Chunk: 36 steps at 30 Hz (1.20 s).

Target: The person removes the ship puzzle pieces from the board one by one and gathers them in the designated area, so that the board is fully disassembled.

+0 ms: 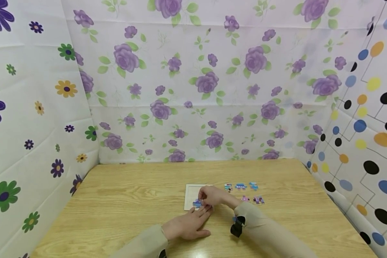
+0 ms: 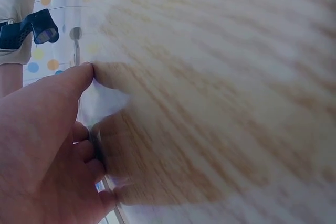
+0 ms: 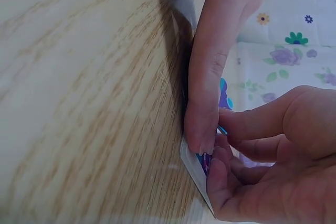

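A white puzzle tray (image 1: 186, 197) lies on the wooden table, with blue-and-purple puzzle pieces (image 1: 196, 204) in its lower part. My left hand (image 1: 190, 224) stretches its fingers over the tray's near edge; in the right wrist view a straight finger (image 3: 203, 93) presses down on a purple piece (image 3: 206, 163) by the rim. Just above those fingertips, my right hand (image 1: 214, 196) bends over the tray. Its thumb and fingers pinch a puzzle piece, of which only a thin blue edge (image 3: 223, 129) shows; the rest is hidden by the fingers.
Several loose puzzle pieces lie right of the tray, among them a blue one (image 1: 240, 186) and a purple one (image 1: 258, 199). Another blue piece (image 1: 234, 218) is partly covered by the right sleeve (image 1: 254, 218). Patterned cloth walls border the table (image 1: 132, 186) at the back and sides.
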Motion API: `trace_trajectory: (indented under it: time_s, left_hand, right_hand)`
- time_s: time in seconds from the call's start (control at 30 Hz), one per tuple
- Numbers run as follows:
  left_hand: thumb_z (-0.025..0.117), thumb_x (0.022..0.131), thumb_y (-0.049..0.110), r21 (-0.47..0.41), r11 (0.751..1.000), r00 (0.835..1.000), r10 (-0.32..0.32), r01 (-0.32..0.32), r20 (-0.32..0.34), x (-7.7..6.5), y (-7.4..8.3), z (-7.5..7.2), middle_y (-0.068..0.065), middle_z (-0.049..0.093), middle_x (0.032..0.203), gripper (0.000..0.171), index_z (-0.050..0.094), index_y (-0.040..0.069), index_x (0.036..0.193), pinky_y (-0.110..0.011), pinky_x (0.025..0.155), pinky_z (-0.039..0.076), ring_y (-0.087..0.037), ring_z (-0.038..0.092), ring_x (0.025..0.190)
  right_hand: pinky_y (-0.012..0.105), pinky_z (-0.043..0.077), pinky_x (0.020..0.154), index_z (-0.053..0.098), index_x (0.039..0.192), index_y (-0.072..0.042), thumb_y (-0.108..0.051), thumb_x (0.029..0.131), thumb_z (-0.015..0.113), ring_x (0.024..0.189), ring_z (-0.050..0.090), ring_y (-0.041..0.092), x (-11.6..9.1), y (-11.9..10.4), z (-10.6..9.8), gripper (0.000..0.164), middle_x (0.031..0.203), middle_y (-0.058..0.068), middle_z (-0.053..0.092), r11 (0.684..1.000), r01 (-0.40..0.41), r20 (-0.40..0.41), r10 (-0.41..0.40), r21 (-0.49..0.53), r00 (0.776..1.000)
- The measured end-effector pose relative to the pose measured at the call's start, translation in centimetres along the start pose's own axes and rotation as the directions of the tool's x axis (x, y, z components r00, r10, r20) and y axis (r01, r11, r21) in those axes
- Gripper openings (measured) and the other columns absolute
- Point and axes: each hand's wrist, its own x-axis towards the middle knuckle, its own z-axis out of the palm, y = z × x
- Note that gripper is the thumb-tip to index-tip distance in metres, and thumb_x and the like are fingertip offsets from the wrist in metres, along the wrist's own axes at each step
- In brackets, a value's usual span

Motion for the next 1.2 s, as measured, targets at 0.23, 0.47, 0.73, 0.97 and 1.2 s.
trace_trajectory:
  time_s: [0.23, 0.47, 0.73, 0.97, 1.2]
  left_hand:
    - [0.041, 0.099, 0.054, -0.011, 1.000, 1.000, 0.010, -0.010, 0.007, -0.1, 0.0, -0.2, -0.007, 0.010, 0.164, 0.076, 0.016, 0.010, 0.156, -0.053, 0.115, 0.030, -0.018, 0.012, 0.151]
    - [0.041, 0.099, 0.055, 0.000, 1.000, 1.000, 0.003, -0.003, -0.004, 0.0, 0.0, -0.1, -0.006, 0.013, 0.163, 0.076, 0.017, 0.011, 0.156, -0.052, 0.115, 0.030, -0.021, 0.014, 0.151]
    - [0.042, 0.099, 0.054, -0.006, 1.000, 1.000, 0.005, -0.005, -0.018, 0.1, 0.0, 0.1, -0.007, 0.016, 0.163, 0.076, 0.017, 0.011, 0.156, -0.051, 0.115, 0.029, -0.022, 0.016, 0.150]
    - [0.040, 0.099, 0.054, -0.016, 1.000, 1.000, 0.009, -0.009, -0.009, 0.2, -0.2, 0.1, -0.007, 0.013, 0.163, 0.076, 0.014, 0.012, 0.156, -0.052, 0.116, 0.029, -0.022, 0.015, 0.151]
    - [0.040, 0.099, 0.054, -0.012, 1.000, 1.000, 0.005, -0.005, -0.011, 0.0, 0.0, 0.1, -0.007, 0.013, 0.163, 0.076, 0.015, 0.012, 0.156, -0.051, 0.116, 0.029, -0.022, 0.015, 0.151]
  right_hand:
    - [0.024, 0.044, 0.063, 0.061, 0.092, -0.007, 0.005, 0.087, 0.061, 0.073, 0.053, 0.012, -0.1, 0.4, 0.0, 0.012, 0.082, 0.002, 0.060, 0.995, 0.026, -0.028, -0.023, 0.096, 0.999]
    - [0.023, 0.043, 0.060, 0.064, 0.095, -0.006, 0.000, 0.092, 0.056, 0.069, 0.052, 0.011, 0.0, 1.0, -0.2, 0.010, 0.081, 0.002, 0.060, 0.988, 0.039, -0.085, -0.026, 0.147, 0.996]
    - [0.023, 0.051, 0.061, 0.065, 0.099, -0.002, -0.002, 0.092, 0.056, 0.072, 0.058, 0.012, -0.6, 1.5, -1.0, 0.011, 0.088, 0.008, 0.064, 0.970, 0.027, -0.103, -0.002, 0.241, 0.995]
    - [0.031, 0.053, 0.063, 0.064, 0.098, -0.003, -0.003, 0.093, 0.056, 0.071, 0.059, 0.018, -1.6, 2.2, -1.9, 0.010, 0.087, 0.009, 0.062, 0.955, 0.022, -0.101, 0.008, 0.294, 0.995]
    - [0.036, 0.054, 0.065, 0.064, 0.100, -0.003, -0.005, 0.094, 0.057, 0.075, 0.060, 0.024, -2.8, 3.6, -2.6, 0.010, 0.089, 0.010, 0.062, 0.949, 0.012, -0.097, 0.020, 0.314, 0.995]
